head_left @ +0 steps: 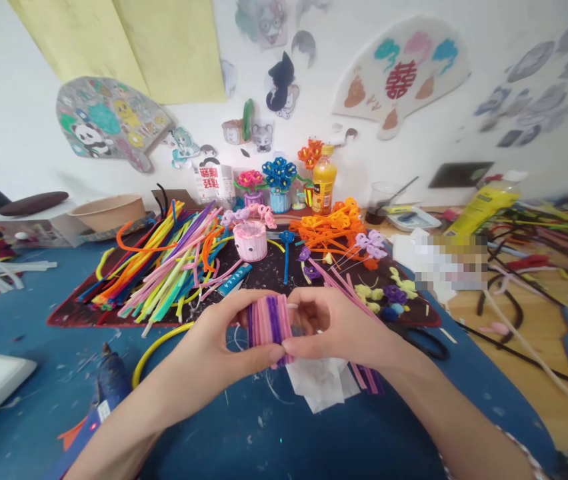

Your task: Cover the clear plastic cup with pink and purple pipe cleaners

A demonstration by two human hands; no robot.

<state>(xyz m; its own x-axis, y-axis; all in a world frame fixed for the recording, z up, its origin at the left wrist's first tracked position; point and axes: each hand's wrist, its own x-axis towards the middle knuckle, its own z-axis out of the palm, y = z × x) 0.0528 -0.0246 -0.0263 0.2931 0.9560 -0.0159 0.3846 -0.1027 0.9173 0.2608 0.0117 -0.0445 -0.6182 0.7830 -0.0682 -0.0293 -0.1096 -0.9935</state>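
Between my two hands is a small cylinder of pink and purple pipe cleaners (270,321), its stripes running up and down. My left hand (234,333) wraps its left side, thumb across the lower front. On the other side, my right hand (321,327) pinches the right edge, thumb and fingers closed on it. Beneath the right hand lies a crumpled white tissue (320,383). Loose pink and purple pipe cleaners (368,377) poke out under my right wrist. Just beyond my hands sits a pink pipe-cleaner pot (251,243) with pale flowers.
A blue glue gun (111,387) lies near my left forearm. Black scissors (421,340) rest right of my right hand. Coloured pipe cleaners (164,257) heap on a dark mat (71,313), with orange pieces (331,230) behind. A juice bottle (325,180) stands by the wall.
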